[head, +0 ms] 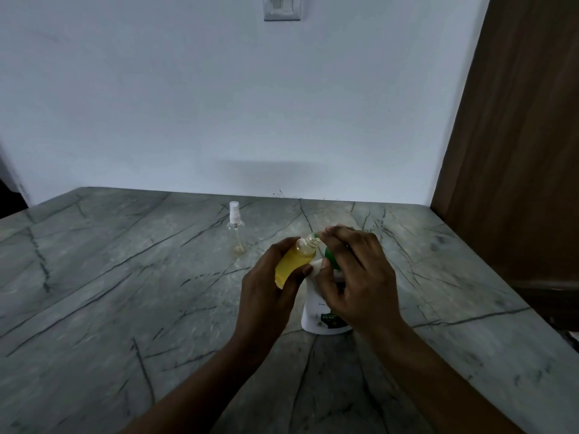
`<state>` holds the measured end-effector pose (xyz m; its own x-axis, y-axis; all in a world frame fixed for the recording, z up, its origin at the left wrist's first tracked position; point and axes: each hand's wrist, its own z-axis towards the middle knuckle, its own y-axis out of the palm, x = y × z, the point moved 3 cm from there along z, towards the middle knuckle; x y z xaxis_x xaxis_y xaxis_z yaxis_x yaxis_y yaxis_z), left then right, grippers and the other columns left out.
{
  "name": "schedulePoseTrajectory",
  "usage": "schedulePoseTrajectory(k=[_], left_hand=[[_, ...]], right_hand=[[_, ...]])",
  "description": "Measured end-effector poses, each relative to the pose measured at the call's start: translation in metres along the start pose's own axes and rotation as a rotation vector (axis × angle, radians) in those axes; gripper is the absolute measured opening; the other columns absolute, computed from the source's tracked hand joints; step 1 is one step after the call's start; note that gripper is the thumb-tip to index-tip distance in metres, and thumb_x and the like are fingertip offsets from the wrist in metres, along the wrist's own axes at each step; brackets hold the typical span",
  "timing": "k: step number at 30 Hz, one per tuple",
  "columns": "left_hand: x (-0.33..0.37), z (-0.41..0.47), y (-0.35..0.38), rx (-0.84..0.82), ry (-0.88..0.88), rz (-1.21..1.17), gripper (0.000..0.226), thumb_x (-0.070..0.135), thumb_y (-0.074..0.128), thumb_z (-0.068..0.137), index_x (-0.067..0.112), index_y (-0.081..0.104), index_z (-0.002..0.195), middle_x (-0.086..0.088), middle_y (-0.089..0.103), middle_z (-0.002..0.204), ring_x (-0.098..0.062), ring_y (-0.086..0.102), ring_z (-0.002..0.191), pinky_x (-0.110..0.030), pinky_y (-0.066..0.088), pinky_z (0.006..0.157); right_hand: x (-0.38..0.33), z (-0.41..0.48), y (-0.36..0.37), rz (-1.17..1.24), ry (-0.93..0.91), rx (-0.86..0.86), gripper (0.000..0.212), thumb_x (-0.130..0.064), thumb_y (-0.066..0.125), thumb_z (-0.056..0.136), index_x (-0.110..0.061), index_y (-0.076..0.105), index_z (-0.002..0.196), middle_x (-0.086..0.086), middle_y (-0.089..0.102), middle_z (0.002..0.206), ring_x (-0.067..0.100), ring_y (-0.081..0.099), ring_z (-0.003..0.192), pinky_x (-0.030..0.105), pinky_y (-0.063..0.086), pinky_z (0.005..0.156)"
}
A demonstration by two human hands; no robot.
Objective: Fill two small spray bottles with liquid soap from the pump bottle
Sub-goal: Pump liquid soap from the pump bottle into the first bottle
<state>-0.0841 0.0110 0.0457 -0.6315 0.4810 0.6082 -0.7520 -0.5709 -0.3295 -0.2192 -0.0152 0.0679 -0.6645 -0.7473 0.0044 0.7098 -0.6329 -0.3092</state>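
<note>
Both forearms are reaching in from the near edge. Left hand (269, 286) is gripping a tilted, uncapped spray bottle (294, 261) of yellow liquid, its neck touching the pump bottle (316, 311) spout. Right hand (354, 277) is curling fingers and thumb round that pump bottle's green top. Farther left, a capped second spray bottle (236, 233) is standing nearly empty on the marble counter (125, 277).
</note>
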Motion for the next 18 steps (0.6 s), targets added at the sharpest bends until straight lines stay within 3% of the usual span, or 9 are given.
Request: schedulePoseTrajectory(k=[5,13,18], left_hand=[[0.0007,0.0015,-0.0009,0.010,0.015,-0.010,0.038,0.028,0.064,0.081,0.022,0.055,0.118,0.016,0.060,0.103,0.010,0.055,0.093,-0.005,0.041,0.073],[-0.0001,0.0014,-0.0002,0.007,0.013,-0.011,0.041,0.033,0.061,0.081,0.023,0.054,0.119,0.018,0.057,0.105,0.012,0.053,0.095,-0.004,0.040,0.075],[-0.0020,0.0012,-0.0009,0.010,0.011,0.014,0.039,0.038,0.058,0.080,0.031,0.050,0.118,0.030,0.051,0.103,0.014,0.052,0.095,-0.004,0.041,0.076]], right_hand=[[-0.0011,0.0037,-0.0025,-0.008,0.013,-0.013,0.035,-0.018,0.051,0.084,0.001,0.067,0.108,0.014,0.065,0.106,0.020,0.051,0.102,0.016,0.036,0.088],[-0.0006,0.0030,-0.0031,0.005,0.031,-0.017,0.035,-0.019,0.052,0.084,0.001,0.067,0.108,0.014,0.065,0.106,0.019,0.050,0.103,0.014,0.035,0.088],[0.0004,-0.0015,0.0024,0.008,0.034,0.003,0.033,-0.018,0.052,0.084,0.002,0.068,0.104,0.015,0.066,0.104,0.020,0.052,0.100,0.015,0.037,0.086]])
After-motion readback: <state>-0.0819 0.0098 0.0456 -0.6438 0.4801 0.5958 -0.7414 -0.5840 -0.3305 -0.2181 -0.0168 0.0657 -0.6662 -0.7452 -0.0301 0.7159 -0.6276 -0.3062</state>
